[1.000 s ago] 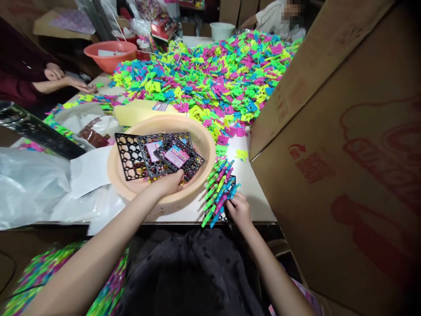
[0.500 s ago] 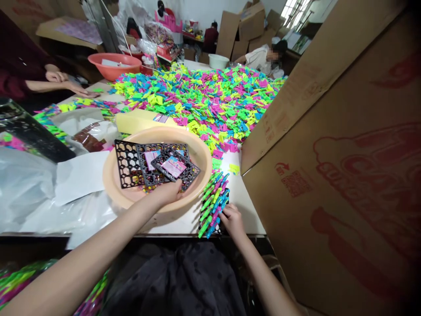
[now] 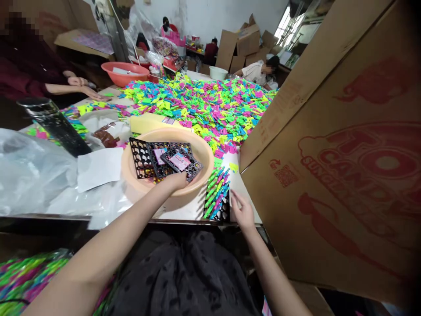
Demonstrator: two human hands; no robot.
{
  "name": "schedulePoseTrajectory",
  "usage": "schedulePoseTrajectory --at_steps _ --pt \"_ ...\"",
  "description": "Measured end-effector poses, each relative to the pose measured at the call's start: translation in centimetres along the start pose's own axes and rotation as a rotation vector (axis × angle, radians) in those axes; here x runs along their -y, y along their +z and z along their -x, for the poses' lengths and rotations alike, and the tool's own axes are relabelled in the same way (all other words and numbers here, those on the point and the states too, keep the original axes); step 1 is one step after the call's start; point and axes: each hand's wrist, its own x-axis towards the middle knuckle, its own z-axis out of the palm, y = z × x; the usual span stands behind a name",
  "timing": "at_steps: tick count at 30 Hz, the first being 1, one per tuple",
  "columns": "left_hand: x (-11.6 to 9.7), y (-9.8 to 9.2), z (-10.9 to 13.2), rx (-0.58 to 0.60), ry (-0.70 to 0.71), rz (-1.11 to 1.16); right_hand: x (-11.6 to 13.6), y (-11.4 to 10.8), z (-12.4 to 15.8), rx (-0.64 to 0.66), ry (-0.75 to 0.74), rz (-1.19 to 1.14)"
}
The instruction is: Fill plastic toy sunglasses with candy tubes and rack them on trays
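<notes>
Head view: the left hand [image 3: 176,180] reaches over the near rim of the basin [image 3: 130,177], fingertips at the edge of the top grid [image 3: 180,161]. I cannot tell whether it pinches it. More grids lie left of that hand. The right hand [image 3: 243,213] is open with fingers spread, just right of the clip-filled rack [image 3: 217,195]. A box [image 3: 329,153] stands right of it, and the clip pile [image 3: 204,101] lies beyond both hands.

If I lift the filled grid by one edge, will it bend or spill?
Probably fairly stiff: the grid looks like moulded plastic and lies flat. Likely light, being mostly holes. The coloured pieces lie slanted on it, so they might slide off if it tips.
</notes>
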Motion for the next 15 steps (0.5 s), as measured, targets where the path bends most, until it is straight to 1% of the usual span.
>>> schedulePoseTrajectory --at_steps 2,3,5,6,8,10,13,15 --pt "-0.1 0.0 0.0 -0.010 -0.005 0.014 2.3 -1.6 -0.3 -0.007 -0.112 0.045" --pt "-0.1 0.0 0.1 -0.013 -0.014 0.018 3.3 -2.1 -0.5 0.029 -0.187 0.079" --pt "-0.2 -0.1 0.2 -0.017 -0.031 0.023 4.9 -2.3 -1.0 0.167 -0.320 0.157" --pt "-0.3 -0.1 0.3 -0.017 -0.037 0.025 5.4 -2.2 -1.2 0.242 -0.356 0.191" --pt "-0.4 -0.2 0.5 -0.018 -0.048 0.030 5.7 -1.8 -1.7 0.364 -0.375 0.243" --pt "-0.5 -0.3 0.7 -0.027 -0.053 0.037 5.8 -1.6 -2.2 0.430 -0.362 0.279" --pt "-0.6 -0.2 1.0 -0.051 -0.052 0.050 6.6 -2.0 -2.4 0.431 -0.366 0.321" --pt "-0.6 -0.2 1.0 -0.072 -0.046 0.056 7.6 -2.2 -2.3 0.427 -0.400 0.333"
